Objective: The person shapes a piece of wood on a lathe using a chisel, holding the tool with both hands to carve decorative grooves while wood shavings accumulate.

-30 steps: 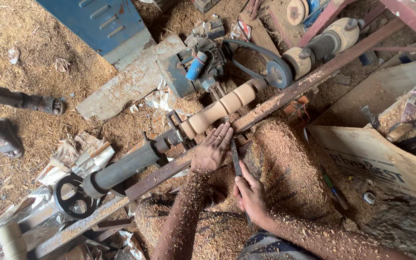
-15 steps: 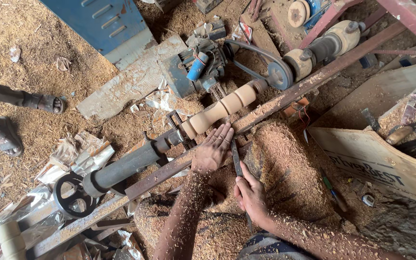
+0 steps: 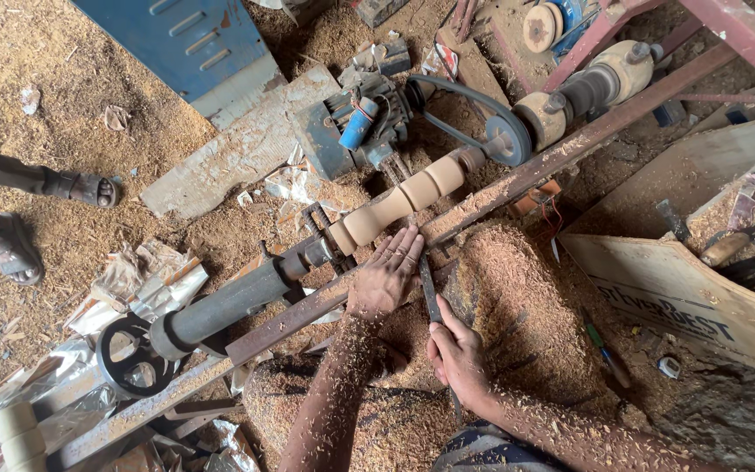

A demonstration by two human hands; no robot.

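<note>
A pale turned wooden spindle (image 3: 399,203) is mounted on a rusty floor lathe, between the belt-driven pulley (image 3: 509,135) and a dark tailstock cylinder (image 3: 229,301). My left hand (image 3: 384,275) rests flat, fingers together, on the tool rest just below the spindle, over the blade of a long dark chisel (image 3: 430,293). My right hand (image 3: 458,354) grips the chisel's handle end nearer my body. Both forearms are coated in sawdust.
A heap of wood shavings (image 3: 517,306) lies right of my hands. An electric motor (image 3: 351,131) sits behind the lathe. A black handwheel (image 3: 137,358) is at the left. Another person's sandalled feet (image 3: 54,214) stand at far left. A blue metal panel (image 3: 185,39) and wooden boards (image 3: 683,297) lie around.
</note>
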